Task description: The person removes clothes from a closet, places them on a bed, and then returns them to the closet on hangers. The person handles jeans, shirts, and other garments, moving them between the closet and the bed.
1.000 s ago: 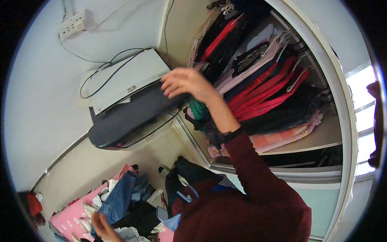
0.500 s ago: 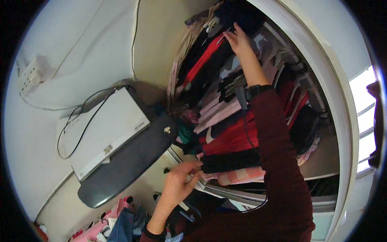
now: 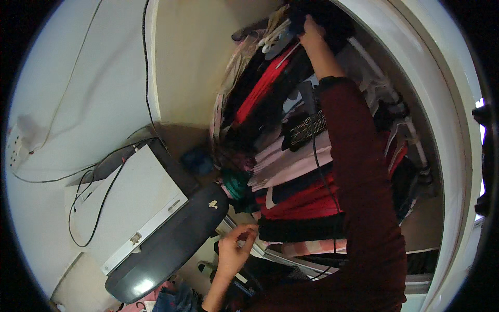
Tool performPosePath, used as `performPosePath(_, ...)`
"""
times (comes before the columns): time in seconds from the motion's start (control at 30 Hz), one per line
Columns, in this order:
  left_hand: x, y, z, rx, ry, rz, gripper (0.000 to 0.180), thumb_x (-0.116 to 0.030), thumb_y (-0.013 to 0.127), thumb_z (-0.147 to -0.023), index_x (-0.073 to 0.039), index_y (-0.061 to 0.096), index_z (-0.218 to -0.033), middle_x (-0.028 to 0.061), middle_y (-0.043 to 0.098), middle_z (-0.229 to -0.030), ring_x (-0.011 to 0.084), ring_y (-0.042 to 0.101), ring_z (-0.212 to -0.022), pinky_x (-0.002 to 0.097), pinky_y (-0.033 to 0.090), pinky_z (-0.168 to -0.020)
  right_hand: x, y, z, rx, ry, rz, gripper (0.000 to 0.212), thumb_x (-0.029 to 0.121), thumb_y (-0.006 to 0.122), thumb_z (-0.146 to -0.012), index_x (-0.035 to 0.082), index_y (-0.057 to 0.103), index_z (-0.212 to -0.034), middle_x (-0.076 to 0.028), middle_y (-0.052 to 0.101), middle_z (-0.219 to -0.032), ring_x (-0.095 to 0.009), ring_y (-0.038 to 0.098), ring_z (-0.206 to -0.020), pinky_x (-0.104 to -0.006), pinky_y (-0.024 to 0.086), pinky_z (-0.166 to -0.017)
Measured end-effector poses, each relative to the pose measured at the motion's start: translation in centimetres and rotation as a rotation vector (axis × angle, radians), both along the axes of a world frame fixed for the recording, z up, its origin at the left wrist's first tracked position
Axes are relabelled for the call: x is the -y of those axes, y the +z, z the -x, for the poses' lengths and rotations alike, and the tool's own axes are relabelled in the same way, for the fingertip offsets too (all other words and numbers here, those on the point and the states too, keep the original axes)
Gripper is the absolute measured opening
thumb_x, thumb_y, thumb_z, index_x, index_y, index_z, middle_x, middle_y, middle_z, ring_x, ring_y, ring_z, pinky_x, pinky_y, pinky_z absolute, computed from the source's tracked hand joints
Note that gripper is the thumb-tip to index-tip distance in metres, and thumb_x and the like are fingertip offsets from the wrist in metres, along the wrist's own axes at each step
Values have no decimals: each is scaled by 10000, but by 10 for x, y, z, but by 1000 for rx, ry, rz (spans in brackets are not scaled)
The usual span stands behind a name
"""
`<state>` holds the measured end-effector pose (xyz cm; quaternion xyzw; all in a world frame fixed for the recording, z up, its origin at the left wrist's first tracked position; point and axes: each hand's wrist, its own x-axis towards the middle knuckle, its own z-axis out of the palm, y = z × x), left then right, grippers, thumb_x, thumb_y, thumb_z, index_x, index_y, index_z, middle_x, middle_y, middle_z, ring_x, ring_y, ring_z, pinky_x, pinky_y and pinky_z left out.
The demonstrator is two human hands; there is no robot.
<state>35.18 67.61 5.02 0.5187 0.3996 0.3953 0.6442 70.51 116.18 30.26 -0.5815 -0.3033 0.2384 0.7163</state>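
My right hand [image 3: 313, 37] reaches up into the wardrobe, among dark garments [image 3: 332, 21] at the top of the hanging row. Its fingers are closed, and the dark cloth partly hides what they grip. Just left of it a pale hanger [image 3: 288, 55] slants over a red garment [image 3: 260, 89]. Lower down, my left hand [image 3: 235, 255] hovers by the wardrobe's front edge with finger and thumb curled together. I see nothing in it. Close to its fingertips lies the end of a black garment [image 3: 299, 230], with a red one [image 3: 301, 204] above it.
A white printer-like machine [image 3: 130, 208] stands at left with a black cable [image 3: 101, 216] on it, beside a glossy black panel [image 3: 171, 255]. A black cord [image 3: 322, 179] hangs across the clothes. The hanging rail [image 3: 413, 130] runs down the right side. Clothes [image 3: 179, 296] lie below.
My right hand has gone from spread fingers to a closed grip deeper in the dark garments. My left hand's fingers have curled in. The whole view has shifted slightly.
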Motion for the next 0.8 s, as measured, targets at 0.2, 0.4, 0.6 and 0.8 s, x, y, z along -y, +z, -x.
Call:
performPosePath(0.2, 4, 4, 11, 17, 69, 73, 183, -42, 674, -932, -22, 698, -1113, 78, 759, -914, 137, 732, -853, 278, 548, -787, 91, 9, 22, -176, 311, -540, 568, 435, 610, -963, 53, 533, -1376, -159, 549, -1426, -318, 499, -1315, -548, 458, -1053)
performPosePath(0.4, 19, 12, 4, 89, -17, 44, 203, -37, 665, -938, -13, 684, -1139, 102, 756, -937, 137, 727, -876, 278, 547, -806, 236, 28, -10, -208, 194, -647, 437, 304, 555, -981, 36, 576, -1327, -134, 608, -1349, -313, 548, -1264, -484, 452, -1085)
performPosePath(0.6, 41, 6, 4, 252, -137, 126, 198, -60, 634, -972, 8, 667, -1155, 95, 743, -1008, 149, 706, -910, 278, 536, -828, 337, -30, 37, -259, 214, -625, 353, 126, 599, -874, 5, 623, -1205, -117, 662, -1230, -280, 613, -1149, -405, 482, -1047)
performPosePath(0.8, 45, 27, 15, 416, -78, 286, 225, -167, 602, -1014, -6, 661, -1160, 73, 706, -1013, 140, 664, -916, 279, 524, -830, 440, -76, 85, -375, 355, -519, 377, 80, 576, -831, 28, 629, -1200, -90, 661, -1225, -260, 617, -1125, -399, 493, -1012)
